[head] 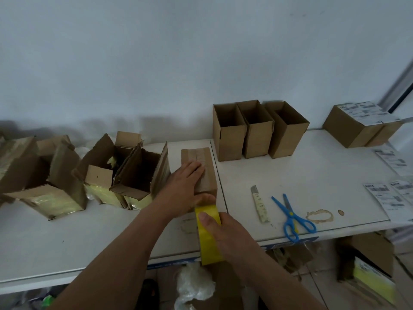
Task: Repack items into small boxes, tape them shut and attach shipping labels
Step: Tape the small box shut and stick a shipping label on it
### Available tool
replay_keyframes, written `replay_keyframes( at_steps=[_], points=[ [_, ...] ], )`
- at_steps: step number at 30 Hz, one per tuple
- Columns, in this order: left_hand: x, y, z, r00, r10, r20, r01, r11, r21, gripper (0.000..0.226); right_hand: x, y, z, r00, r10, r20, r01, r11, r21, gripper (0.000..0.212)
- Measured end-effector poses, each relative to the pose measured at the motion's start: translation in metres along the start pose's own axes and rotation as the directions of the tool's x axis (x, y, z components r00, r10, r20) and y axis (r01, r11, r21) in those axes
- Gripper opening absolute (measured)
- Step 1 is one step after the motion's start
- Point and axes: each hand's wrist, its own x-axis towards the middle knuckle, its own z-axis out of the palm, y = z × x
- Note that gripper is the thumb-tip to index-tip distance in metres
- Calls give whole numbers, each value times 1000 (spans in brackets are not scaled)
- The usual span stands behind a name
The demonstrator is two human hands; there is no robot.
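Risk noted: tape may wrinkle or run off the seam if the small box (201, 173) shifts under pull. Left hand (183, 182) lies flat on it, fingers spread; right hand (220, 231) grips the yellow tape roll (209, 238) (just below left fingertips), fingers curled, on the worktop (312, 166).

A white table (301, 175) carries torn-open cardboard boxes (125, 175) at its left, three empty brown cartons (257, 130) along the far edge, and blue-handled scissors (292, 217) near the front edge.
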Motion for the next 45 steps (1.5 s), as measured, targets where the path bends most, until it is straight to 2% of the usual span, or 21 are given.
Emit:
replay_keyframes(
  at_steps=[4,6,8,10,12,13,15,18,20,23,26,32,34,36,37,41,43,45],
  points=[
    [-3,-3,1,1000,-14,-8,14,999,-39,98,2,3,0,999,44,29,-45,998,32,41],
    [-7,2,0,998,-49,-30,44,990,-134,100,3,4,-4,998,55,42,-57,997,55,46],
    [-14,10,-3,987,-112,-115,75,956,-284,96,2,3,-11,996,51,67,-54,998,41,47],
    [-25,22,-6,940,-236,-246,120,904,-409,81,1,3,-18,995,40,93,-40,999,-7,55],
    [-40,36,-5,838,-437,-327,228,825,-517,63,1,1,-23,990,66,123,-62,997,-35,68],
    [-48,43,-3,793,-540,-281,290,741,-605,56,2,-1,-28,987,92,133,-91,996,-13,68],
    [-65,56,2,760,-649,-28,411,514,-753,46,6,-6,-41,989,105,101,-105,994,-2,54],
    [-79,62,7,728,-588,352,544,185,-818,45,26,2,-67,981,-65,-181,-3,936,-352,43],
    [-77,59,7,712,-520,471,534,-34,-845,46,38,14,-75,950,-132,-283,-36,855,-518,42],
    [-71,58,3,707,-460,536,507,-199,-839,41,51,32,-75,929,-175,-326,-118,694,-710,44],
    [-66,59,3,707,-458,538,484,-242,-841,36,61,44,-75,905,-196,-377,-156,673,-723,35],
    [-60,57,6,719,-447,532,495,-207,-844,30,70,43,-75,900,-113,-422,-236,686,-688,20],
    [-59,57,6,717,-446,536,489,-227,-842,29,70,38,-75,908,-95,-409,-247,668,-702,19],
    [-60,58,5,716,-448,535,476,-247,-844,25,68,34,-75,937,-114,-331,-203,594,-778,18],
    [-60,59,5,716,-451,534,468,-257,-845,23,66,30,-75,940,-136,-314,-177,592,-786,23],
    [-61,61,7,710,-468,526,437,-293,-851,19,45,-1,-76,897,-234,-376,-21,825,-565,20],
    [-60,63,8,711,-477,516,419,-302,-856,16,32,-16,-75,899,-279,-337,105,886,-453,15],
    [-59,64,10,707,-494,506,406,-303,-862,15,17,-27,-71,909,-331,-254,215,892,-397,8]
  ],
)
